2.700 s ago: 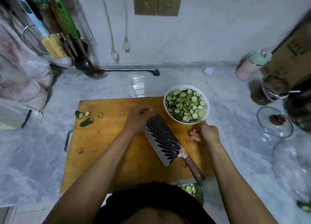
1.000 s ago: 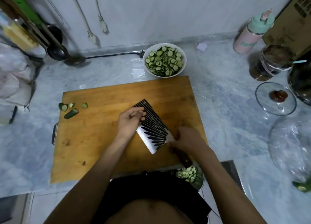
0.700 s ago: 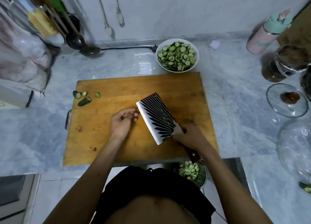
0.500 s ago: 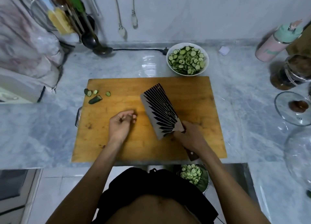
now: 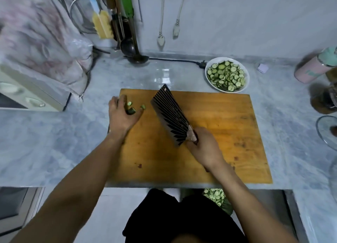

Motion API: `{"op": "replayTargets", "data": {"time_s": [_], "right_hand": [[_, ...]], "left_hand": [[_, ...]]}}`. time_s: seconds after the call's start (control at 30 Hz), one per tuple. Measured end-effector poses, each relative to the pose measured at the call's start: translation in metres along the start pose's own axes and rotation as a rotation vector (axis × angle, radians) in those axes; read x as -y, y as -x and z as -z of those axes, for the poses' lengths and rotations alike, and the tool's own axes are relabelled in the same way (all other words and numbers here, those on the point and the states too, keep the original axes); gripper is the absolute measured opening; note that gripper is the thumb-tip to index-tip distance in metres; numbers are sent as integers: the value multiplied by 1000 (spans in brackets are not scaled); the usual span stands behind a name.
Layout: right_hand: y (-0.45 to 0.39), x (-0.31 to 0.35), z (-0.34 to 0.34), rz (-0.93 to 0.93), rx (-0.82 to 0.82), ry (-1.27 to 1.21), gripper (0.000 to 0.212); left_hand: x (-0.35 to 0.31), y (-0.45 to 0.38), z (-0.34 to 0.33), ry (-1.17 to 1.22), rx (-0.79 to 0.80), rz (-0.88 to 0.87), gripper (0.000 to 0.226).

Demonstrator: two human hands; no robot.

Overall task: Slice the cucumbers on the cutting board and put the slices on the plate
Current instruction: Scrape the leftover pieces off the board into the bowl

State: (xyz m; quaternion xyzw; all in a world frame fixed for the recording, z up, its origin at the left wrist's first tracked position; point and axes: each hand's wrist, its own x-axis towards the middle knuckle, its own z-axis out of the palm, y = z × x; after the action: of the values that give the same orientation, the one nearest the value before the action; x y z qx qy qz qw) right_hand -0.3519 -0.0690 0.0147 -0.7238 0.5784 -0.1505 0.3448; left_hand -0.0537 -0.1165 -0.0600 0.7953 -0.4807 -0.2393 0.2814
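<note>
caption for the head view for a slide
Left hand reaches cucumber end pieces on cutting board; right hand grips cleaver.

Rectangular wooden cutting board (image 5: 209,133) lies flat on the counter. A few green cucumber end pieces (image 5: 131,110) sit at its far-left corner, one small bit (image 5: 143,106) just to their right. White round plate (image 5: 245,73) heaped with thin cucumber slices (image 5: 226,75) sits just beyond the board's far-right edge.
</note>
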Motion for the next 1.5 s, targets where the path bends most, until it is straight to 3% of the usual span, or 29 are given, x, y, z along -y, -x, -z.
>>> {"op": "replayTargets", "data": {"time_s": [0.13,0.37,0.63,0.73,0.87,0.97,1.07,1.23,1.37,1.5], "right_hand": [[9,1,-1,-50,-42,28,18],[29,-9,-3,-225,-108,-33,12],[43,-23,-2,-251,-161,2,12],[37,-22,8,-164,-116,44,7],[16,1,10,1,-108,6,11],[-15,33,-16,30,-88,-82,20],[-46,72,-55,1,-30,-185,23],[-74,107,-110,-69,30,-193,30],[-65,88,-100,-68,37,-226,24],[-51,59,-57,-47,-79,-185,24]], "left_hand": [[-3,-23,-10,-1,36,-97,88],[-6,-23,-34,-2,86,-276,32],[-31,51,-73,18,171,-358,30],[-43,67,-72,110,139,-304,37],[-29,77,-39,189,-167,-245,27],[1,75,-11,218,-284,-105,32],[20,77,9,265,-324,20,32],[22,68,20,281,-305,40,29],[17,59,17,185,-256,-117,37],[-2,54,-9,-57,11,-446,33]]}}
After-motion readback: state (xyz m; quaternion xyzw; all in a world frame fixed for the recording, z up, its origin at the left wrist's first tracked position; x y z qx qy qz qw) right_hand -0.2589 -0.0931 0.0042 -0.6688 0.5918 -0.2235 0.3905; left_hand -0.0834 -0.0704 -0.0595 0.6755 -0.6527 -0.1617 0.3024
